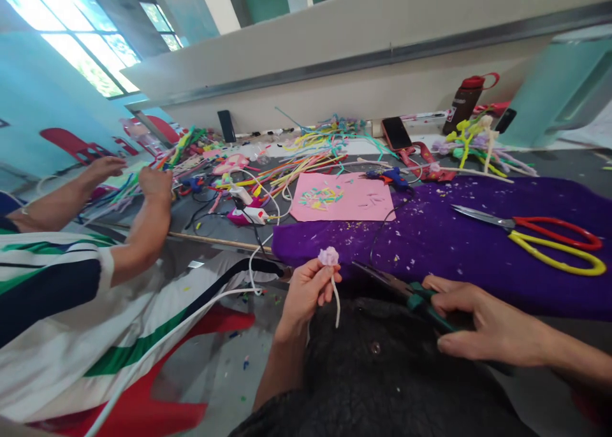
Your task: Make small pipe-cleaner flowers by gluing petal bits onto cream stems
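A small lilac fuzzy flower (328, 256) on a pale pipe-cleaner stem is pinched between the thumb and fingers of my left hand (308, 290). The stem hangs down below the fingers. My right hand (482, 319) is closed around the green handles of a pair of long-nosed pliers (382, 276). Their dark pointed jaws aim left toward the flower and stay apart from it. Behind both hands, a purple cloth (430, 233) covers the table edge, strewn with tiny clippings. On it lie scissors (521, 225) with one red and one yellow handle.
A pink sheet (344, 211) holds small coloured cut pieces, with a blue glue gun (394, 177) at its corner. Pipe cleaners (306, 169), a power strip (248, 216), a phone (396, 133), a bottle (463, 106) and a pitcher (554, 93) stand behind. A co-worker's hands (155, 185) work at left.
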`<state>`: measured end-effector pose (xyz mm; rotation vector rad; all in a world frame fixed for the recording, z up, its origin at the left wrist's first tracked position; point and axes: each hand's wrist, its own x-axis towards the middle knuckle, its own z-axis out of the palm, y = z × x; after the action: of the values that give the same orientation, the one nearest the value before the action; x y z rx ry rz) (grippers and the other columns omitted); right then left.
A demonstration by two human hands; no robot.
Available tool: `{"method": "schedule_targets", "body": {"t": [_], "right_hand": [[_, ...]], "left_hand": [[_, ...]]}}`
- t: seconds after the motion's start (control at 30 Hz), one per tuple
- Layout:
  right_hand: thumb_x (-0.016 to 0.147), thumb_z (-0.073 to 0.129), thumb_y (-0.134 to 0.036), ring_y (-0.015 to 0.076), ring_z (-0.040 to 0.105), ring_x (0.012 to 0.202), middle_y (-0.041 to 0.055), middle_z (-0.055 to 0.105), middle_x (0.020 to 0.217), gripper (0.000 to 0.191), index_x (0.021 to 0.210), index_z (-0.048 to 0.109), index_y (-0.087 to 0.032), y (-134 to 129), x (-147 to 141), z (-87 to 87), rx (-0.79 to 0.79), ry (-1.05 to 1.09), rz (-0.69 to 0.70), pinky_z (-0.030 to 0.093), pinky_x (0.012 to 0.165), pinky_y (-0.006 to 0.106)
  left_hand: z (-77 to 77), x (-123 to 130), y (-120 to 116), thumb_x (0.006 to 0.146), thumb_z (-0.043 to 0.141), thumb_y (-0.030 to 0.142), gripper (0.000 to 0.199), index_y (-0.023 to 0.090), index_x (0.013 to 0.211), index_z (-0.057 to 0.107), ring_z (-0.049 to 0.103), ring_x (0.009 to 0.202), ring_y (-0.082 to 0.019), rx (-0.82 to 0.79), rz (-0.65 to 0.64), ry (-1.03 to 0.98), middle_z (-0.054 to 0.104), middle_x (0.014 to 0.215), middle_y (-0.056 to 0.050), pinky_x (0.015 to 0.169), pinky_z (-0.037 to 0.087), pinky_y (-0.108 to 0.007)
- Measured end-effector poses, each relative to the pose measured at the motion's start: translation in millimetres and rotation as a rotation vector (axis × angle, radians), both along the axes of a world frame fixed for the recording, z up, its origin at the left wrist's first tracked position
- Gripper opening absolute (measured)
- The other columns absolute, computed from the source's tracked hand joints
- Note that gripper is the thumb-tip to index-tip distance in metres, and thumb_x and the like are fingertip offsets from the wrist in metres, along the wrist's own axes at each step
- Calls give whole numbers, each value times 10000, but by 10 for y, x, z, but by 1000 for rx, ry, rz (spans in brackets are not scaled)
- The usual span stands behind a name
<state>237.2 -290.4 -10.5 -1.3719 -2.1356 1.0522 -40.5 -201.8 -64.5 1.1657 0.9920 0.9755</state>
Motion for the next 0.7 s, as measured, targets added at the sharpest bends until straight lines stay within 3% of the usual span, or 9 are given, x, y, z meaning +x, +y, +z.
{"method": "schedule_targets", "body": {"t": [0.27,0.47,0.7], "right_hand": [[730,604,-318,174,510,762,17,517,796,165,655,557,-179,-21,-90,-51,-38,60,56,427,675,264],[717,613,-283,194,550,771,18,550,777,76,701,599,-210,-97,-57,-58,56,-9,23,457,646,262],[683,629,-243,210,586,793,34,598,884,66,748,619,-232,-180,-115,-33,175,-165,-14,478,620,267]], "left_hand": [[22,-8,-31,721,651,333,208,133,739,597,436,359,-30,48,6,100,630,627,-2,322,269,-148],[43,-7,-51,737,620,375,236,141,769,606,434,366,-38,105,28,171,638,634,-8,338,284,-157],[40,-6,-68,735,618,363,211,153,745,634,440,379,-62,195,74,273,548,500,34,381,311,-179]]}}
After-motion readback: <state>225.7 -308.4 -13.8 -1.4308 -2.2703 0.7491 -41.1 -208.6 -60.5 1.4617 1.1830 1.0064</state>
